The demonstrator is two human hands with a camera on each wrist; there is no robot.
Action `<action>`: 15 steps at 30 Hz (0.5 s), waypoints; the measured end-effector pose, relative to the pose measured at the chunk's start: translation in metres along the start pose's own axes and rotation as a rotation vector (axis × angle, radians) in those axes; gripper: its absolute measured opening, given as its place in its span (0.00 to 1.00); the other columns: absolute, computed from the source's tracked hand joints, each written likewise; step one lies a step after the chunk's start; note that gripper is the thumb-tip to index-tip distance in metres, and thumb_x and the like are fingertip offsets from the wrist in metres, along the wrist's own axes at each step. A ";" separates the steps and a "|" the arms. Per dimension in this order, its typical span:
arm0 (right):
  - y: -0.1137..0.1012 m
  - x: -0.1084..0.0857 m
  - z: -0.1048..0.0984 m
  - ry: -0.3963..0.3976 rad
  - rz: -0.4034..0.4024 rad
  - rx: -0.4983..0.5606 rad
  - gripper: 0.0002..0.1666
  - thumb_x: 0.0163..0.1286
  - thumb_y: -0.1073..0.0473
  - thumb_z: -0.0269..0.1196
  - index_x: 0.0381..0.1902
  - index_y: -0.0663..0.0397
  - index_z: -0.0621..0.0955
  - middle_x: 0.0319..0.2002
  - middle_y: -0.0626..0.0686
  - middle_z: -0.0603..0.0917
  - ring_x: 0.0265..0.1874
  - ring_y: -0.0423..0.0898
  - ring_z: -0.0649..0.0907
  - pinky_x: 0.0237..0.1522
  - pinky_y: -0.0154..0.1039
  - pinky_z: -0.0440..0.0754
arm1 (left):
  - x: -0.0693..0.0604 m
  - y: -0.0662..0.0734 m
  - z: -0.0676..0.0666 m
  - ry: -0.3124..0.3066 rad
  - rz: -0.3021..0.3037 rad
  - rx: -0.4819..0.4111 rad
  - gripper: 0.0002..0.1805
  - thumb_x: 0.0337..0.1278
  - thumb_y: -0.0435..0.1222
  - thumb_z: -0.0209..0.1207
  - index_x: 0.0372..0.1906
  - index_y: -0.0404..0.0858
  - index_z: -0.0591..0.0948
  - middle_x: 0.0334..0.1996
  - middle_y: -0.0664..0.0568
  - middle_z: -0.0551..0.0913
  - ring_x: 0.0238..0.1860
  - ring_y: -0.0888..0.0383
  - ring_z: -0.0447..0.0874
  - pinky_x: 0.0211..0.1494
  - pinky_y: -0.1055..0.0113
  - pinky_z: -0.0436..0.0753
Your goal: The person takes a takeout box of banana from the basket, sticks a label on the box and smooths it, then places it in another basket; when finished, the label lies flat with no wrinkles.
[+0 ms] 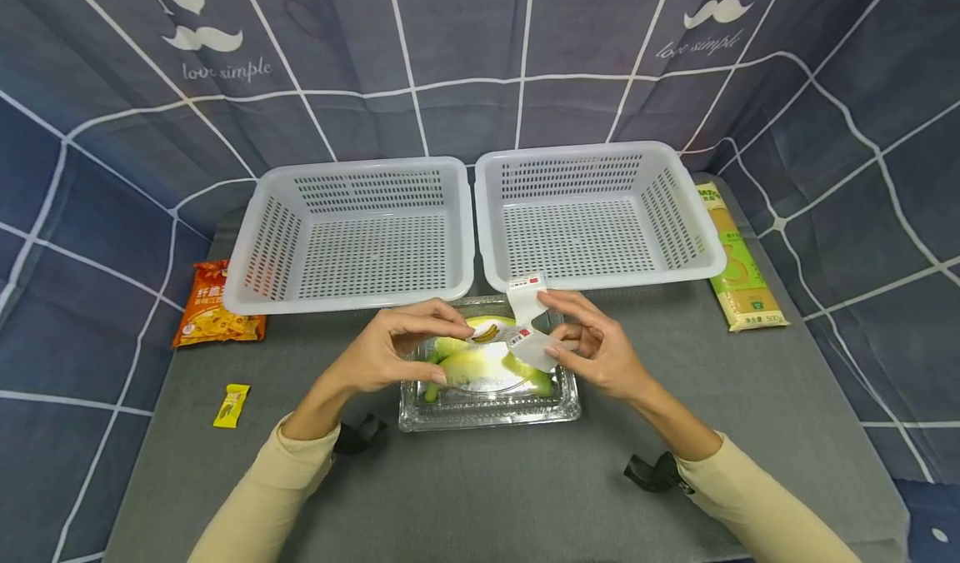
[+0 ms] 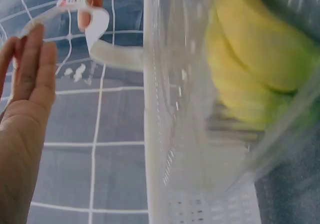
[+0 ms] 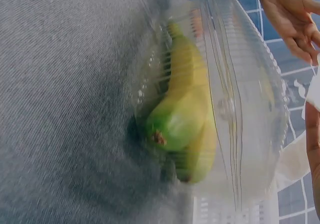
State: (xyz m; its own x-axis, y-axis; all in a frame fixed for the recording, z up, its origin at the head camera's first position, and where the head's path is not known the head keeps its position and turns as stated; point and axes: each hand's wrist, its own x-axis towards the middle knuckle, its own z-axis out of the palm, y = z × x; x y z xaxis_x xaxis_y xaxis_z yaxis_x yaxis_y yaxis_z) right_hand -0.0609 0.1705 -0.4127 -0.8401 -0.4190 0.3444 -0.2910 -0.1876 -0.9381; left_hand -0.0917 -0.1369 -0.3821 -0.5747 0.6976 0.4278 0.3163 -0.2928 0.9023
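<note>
A grey worktop [image 1: 495,496] carries everything, with two white baskets side by side at the back, the left basket [image 1: 375,251] and the right basket [image 1: 581,234]. In front of them, near the middle and between the two hands, sits a clear box [image 1: 491,420]; its lid looks closed over yellow-green fruit [image 1: 465,365], probably bananas. A green-and-yellow pack [image 1: 742,271] lies beside the right basket, and an orange snack bag [image 1: 221,309] beside the left one.

Above the box, the right hand [image 1: 600,342] pinches a curling white label strip [image 1: 532,351] with red marks. The left hand [image 1: 397,345] has its thumb well apart from its forefinger, the fingers fairly straight, their tips at the strip's near end. Smaller again is a yellow packet [image 1: 231,405], well off to the left.

Smallest is a banana-marked sticker [image 1: 486,333] by the left fingertips; whether it is free, on the strip or on the lid, I cannot tell. The labelling looks about midway: the filling and closing seem done, while the strip is in hand and getting the sticker settled appears to be what is left
</note>
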 end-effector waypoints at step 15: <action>-0.004 -0.017 -0.014 0.025 0.036 -0.022 0.41 0.57 0.85 0.59 0.69 0.79 0.60 0.68 0.57 0.64 0.40 0.39 0.82 0.42 0.29 0.84 | 0.017 -0.023 -0.040 -0.302 -0.323 0.013 0.18 0.51 0.25 0.67 0.49 0.23 0.82 0.47 0.34 0.80 0.44 0.50 0.84 0.51 0.52 0.83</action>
State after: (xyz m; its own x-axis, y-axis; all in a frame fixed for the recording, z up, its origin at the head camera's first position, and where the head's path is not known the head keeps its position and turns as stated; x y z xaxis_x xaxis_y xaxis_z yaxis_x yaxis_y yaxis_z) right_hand -0.0516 0.1906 -0.4154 -0.8614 -0.4025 0.3099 -0.2702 -0.1534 -0.9505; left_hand -0.1391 -0.1444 -0.3931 -0.4001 0.9123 0.0874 0.1669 -0.0213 0.9857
